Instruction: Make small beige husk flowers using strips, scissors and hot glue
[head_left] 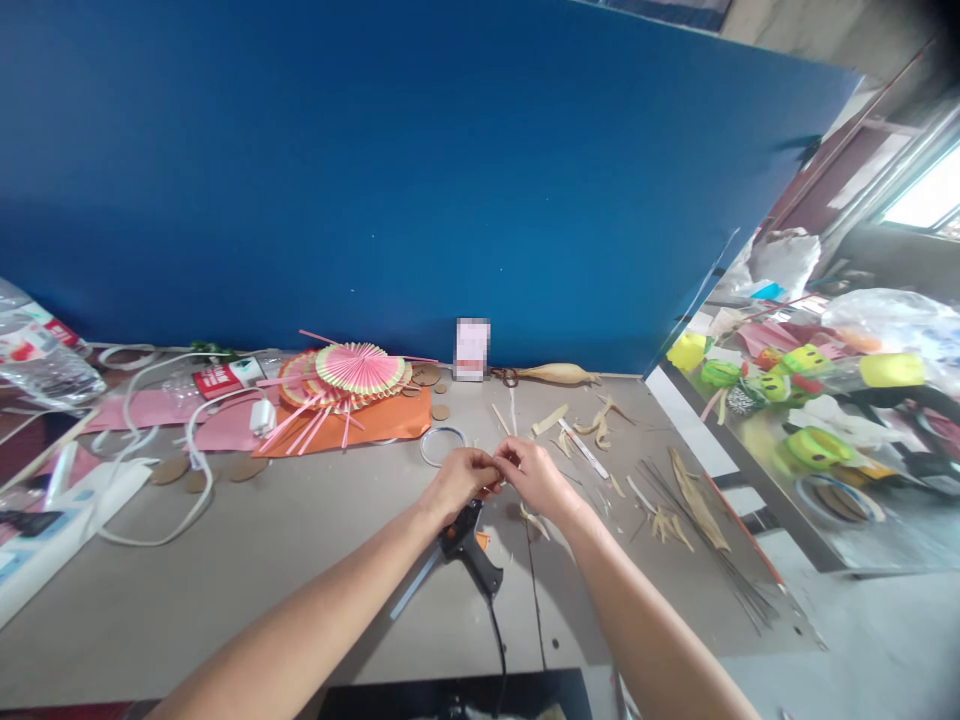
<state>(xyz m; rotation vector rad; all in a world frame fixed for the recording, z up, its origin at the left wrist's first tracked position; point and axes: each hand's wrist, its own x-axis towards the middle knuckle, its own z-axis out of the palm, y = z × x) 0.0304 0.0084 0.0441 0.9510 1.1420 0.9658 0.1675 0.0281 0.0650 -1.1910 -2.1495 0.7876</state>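
Note:
Over the middle of the table, my left hand [463,478] and my right hand [531,472] meet fingertip to fingertip. Both are closed in a pinch. Whatever is between the fingers is too small and hidden to make out. Just below my left hand lies a black glue gun [480,566], its cord running toward the front edge and a glue stick [415,588] sticking out at its left. A curled strip of dry husk [534,521] lies under my right hand. Beyond my left hand is a round ring [442,446].
Pink and green paper fans [363,374] lie on orange paper [409,415] at back left. A white cable [161,540] and a power strip [60,550] are at left. Dry husks [697,500], wires [739,580] and a white marker-like stick [583,449] lie right. A blue panel [420,180] stands behind.

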